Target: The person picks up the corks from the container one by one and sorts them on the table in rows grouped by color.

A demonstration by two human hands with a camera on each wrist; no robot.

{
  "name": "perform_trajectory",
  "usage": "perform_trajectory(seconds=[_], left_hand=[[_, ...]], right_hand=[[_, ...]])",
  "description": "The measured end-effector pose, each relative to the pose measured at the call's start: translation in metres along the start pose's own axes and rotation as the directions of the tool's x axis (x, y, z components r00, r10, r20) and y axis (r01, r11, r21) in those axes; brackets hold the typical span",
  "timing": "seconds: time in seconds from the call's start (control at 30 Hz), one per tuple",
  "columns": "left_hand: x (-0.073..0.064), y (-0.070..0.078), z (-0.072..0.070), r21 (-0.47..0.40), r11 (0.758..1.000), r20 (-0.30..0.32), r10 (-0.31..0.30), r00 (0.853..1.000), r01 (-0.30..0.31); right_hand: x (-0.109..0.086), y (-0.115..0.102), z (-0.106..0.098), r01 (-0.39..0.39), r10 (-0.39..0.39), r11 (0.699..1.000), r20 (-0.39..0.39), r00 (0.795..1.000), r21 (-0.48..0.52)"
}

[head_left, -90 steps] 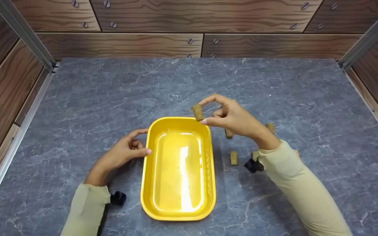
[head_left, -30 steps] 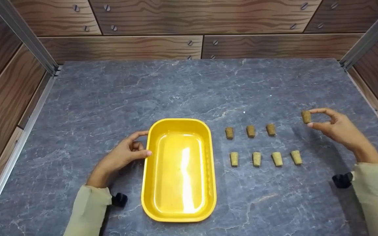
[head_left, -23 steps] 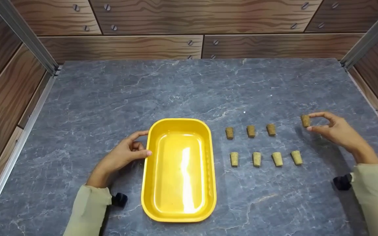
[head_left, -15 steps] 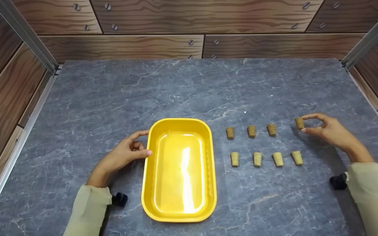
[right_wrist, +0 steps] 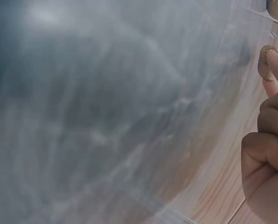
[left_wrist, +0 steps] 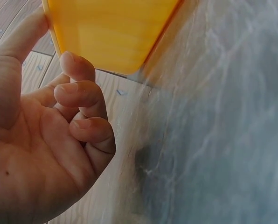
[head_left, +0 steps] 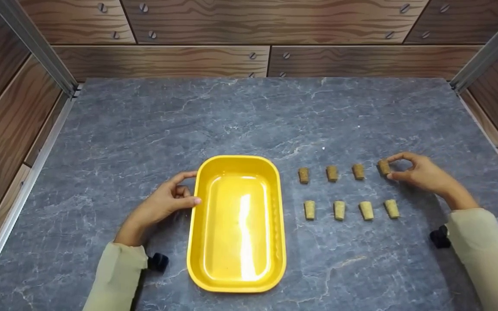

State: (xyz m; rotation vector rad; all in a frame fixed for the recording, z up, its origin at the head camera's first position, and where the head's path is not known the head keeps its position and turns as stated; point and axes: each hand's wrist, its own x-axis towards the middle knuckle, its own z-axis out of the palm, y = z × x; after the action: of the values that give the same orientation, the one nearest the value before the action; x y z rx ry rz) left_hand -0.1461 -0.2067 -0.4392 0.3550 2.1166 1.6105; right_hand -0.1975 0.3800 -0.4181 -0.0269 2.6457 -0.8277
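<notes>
At the left wall of a yellow plastic tub (head_left: 192, 246), my left hand (head_left: 161, 202) pinches the rim, thumb on top and index finger against the outside. The left wrist view shows the other fingers of this hand curled beside the tub's wall (left_wrist: 111, 32). My right hand (head_left: 424, 173) pinches a dark brown tapered cork (head_left: 383, 167) between thumb and index finger, low over the table at the right end of the back row of corks. In the right wrist view the pinched cork (right_wrist: 266, 63) appears at the right edge, partly behind a fingertip.
Three brown corks (head_left: 332, 173) lie in a back row right of the tub. Several paler corks (head_left: 339, 210) form a front row nearer the person. Wood-patterned panels (head_left: 197, 21) and metal posts (head_left: 37, 47) bound the grey marbled table (head_left: 145, 121).
My right hand has gone from above the tub's far rim out to the right, then left and down with the brown cork to the back row. The left hand keeps its place on the tub.
</notes>
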Motion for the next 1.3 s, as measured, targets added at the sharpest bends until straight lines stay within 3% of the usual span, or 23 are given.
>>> perform_trajectory(seconds=[0.37, 0.73, 1.0, 1.17, 1.3], left_hand=[[0.000, 0.003, 0.000, -0.017, 1.000, 0.011, 0.005, 1.000, -0.005], [0.001, 0.004, 0.002, -0.015, 1.000, -0.001, -0.005, 1.000, 0.005], [-0.001, 0.005, 0.002, 0.021, 1.000, -0.022, -0.001, 1.000, 0.001], [-0.004, 0.010, 0.002, 0.090, 0.996, -0.089, 0.036, 0.995, -0.028], [-0.006, 0.014, 0.002, 0.134, 0.989, -0.204, 0.093, 0.975, -0.066]], right_hand=[[0.002, 0.000, 0.000, -0.002, 0.002, 0.999, -0.006, 1.000, -0.040], [0.002, 0.001, 0.000, -0.025, 0.026, 1.000, 0.027, 0.999, -0.008], [-0.004, 0.003, -0.004, -0.011, 0.011, 0.999, -0.002, 1.000, 0.035], [-0.015, 0.000, -0.011, -0.013, 0.015, 0.995, -0.018, 1.000, 0.097], [-0.023, -0.007, -0.015, -0.002, 0.007, 0.998, -0.076, 0.997, 0.070]])
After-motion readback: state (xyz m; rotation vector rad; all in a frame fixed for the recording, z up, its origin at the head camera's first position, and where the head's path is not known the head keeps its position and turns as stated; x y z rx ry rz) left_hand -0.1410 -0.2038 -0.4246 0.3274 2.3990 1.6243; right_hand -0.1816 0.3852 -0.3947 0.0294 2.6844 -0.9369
